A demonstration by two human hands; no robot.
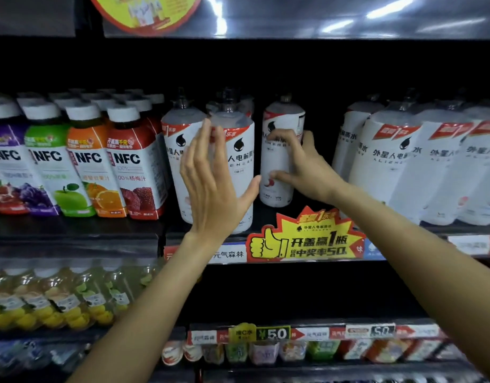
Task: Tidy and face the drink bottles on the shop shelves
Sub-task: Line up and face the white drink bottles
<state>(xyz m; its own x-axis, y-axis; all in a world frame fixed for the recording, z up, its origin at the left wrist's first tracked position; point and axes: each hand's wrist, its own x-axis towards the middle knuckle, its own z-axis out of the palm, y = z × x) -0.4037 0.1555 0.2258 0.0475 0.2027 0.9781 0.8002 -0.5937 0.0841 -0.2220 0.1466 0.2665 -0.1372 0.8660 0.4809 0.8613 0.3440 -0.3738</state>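
The right hand (302,167) curls round a smooth white cylindrical bottle (279,156) set back on the dark shelf (72,230). The left hand (210,183) is spread flat against a matching front bottle (238,167). Boxy juice bottles (86,161) stand left; glossy price strips (293,334) edge the shelves.

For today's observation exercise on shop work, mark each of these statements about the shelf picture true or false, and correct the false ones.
1. The right hand grips a white bottle. True.
2. The left hand is clenched in a fist. False: its fingers are straight, in front of another white bottle.
3. The NFC juice bottles stand to the right of the white bottles. False: they stand to the left.
4. A yellow thumbs-up sign hangs on the shelf edge below the gripped bottle. True.
5. The NFC bottles have black caps. False: their caps are white.
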